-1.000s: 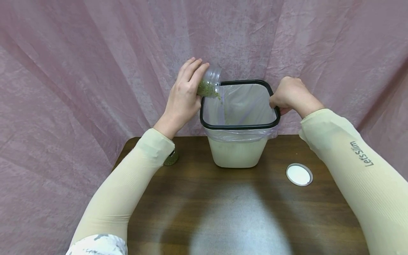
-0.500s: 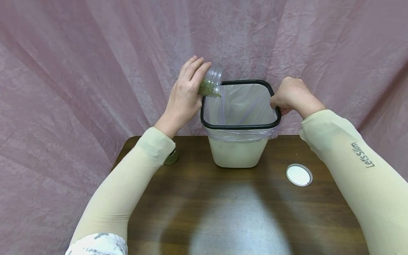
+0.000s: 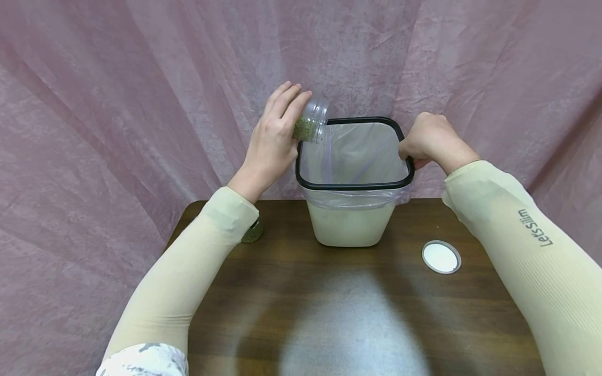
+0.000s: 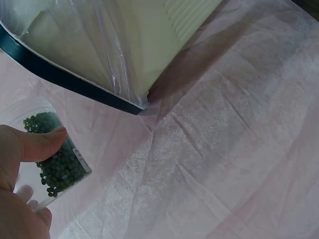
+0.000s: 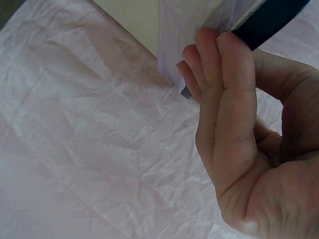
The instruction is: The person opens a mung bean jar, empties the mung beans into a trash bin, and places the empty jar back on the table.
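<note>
My left hand [image 3: 270,138] grips a clear plastic jar [image 3: 311,121] tilted on its side above the left rim of a trash bin. Small green beans, which look like mung beans [image 4: 62,169], lie inside it; in the left wrist view the thumb crosses the jar. The cream trash bin [image 3: 350,225] has a black rim frame [image 3: 355,186] and a translucent bag [image 3: 364,151] lining it. At the bin's right side, my right hand [image 3: 432,141] grips the rim between thumb and fingers, as the right wrist view also shows.
On the brown wooden table [image 3: 348,308], a round lid [image 3: 441,257] lies flat to the right. A second jar [image 3: 253,233] with green contents stands at left, partly hidden by the left sleeve. A pink curtain [image 3: 188,78] hangs behind.
One second ago beans were falling from the jar's mouth into the bin; the stream thinned, and now none show leaving it. The left hand shifted slightly right. The right hand stayed put.
</note>
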A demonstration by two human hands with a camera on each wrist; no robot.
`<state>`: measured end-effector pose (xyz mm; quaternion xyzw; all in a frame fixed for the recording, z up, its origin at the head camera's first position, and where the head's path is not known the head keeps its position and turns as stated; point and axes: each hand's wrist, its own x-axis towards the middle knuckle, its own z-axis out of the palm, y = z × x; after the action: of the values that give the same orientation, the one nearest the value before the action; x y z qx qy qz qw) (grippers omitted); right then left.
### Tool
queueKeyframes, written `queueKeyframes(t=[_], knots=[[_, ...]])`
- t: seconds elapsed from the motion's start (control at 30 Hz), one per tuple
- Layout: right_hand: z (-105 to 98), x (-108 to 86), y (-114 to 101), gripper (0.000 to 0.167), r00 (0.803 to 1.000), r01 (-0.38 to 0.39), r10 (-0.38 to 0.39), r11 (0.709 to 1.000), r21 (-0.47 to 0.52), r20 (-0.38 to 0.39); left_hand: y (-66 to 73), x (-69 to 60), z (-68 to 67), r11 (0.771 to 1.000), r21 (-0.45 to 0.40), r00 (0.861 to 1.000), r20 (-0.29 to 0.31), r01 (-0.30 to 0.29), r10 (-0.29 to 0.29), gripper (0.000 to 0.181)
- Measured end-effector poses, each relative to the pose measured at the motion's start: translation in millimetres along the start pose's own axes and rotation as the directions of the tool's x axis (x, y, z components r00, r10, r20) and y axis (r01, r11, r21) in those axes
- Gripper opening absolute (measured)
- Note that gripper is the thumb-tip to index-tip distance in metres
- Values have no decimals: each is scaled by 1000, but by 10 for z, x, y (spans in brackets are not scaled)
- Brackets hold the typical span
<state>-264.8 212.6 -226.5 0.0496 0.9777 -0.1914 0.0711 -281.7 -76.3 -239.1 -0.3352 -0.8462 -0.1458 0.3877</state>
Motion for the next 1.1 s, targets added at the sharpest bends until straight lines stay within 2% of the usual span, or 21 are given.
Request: queueKeyframes(t=[0.27, 1.1], knots=[[3, -4, 2, 34, 1000, -1, 1, 1000, 1, -7, 12, 2, 3, 1000, 13, 1000, 13, -8, 7, 76], [11, 3, 5, 31, 1000, 3, -3, 1000, -10, -15, 12, -6, 12, 999, 41, 1000, 2, -16, 16, 74]])
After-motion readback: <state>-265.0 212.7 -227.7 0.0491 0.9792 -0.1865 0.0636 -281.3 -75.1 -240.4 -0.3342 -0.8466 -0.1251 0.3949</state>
